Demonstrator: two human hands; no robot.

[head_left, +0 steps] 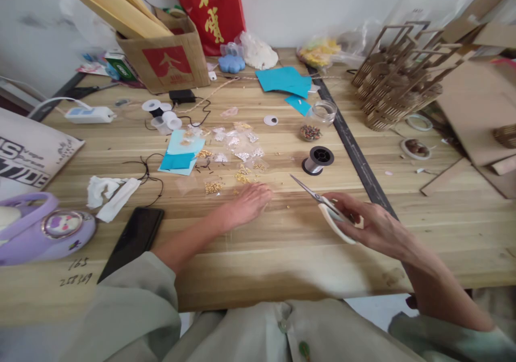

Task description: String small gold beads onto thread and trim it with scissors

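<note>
Across most of the frame, one pale wooden table with streaked grain (282,260). At upper left, one brown box with a red panel (197,66), with long tan paper envelopes sticking out of the top. At lower left, one flat black rectangular phone (133,238). Right of centre, the right hand (365,223), wrapped around the handles of one pair of scissors with white handles and slim grey metal blades (321,198); blades together or nearly so, tips pointing up and left. At centre, the left hand (252,201), low over the wood, palm down, fingers bent, just beside small shiny gold beads (243,179); cannot tell about any pinch at the fingertips. Well apart from the scissors, toward upper right, one clear round jar (318,121), with small dark multicoloured beads (310,132) at the bottom. Between jar and scissors, one spool of silvery wire with black flanges (316,162). Around the centre, gold beads in several little heaps, too tiny to count, plus one lone gold bead (287,207) between the two hands.
</note>
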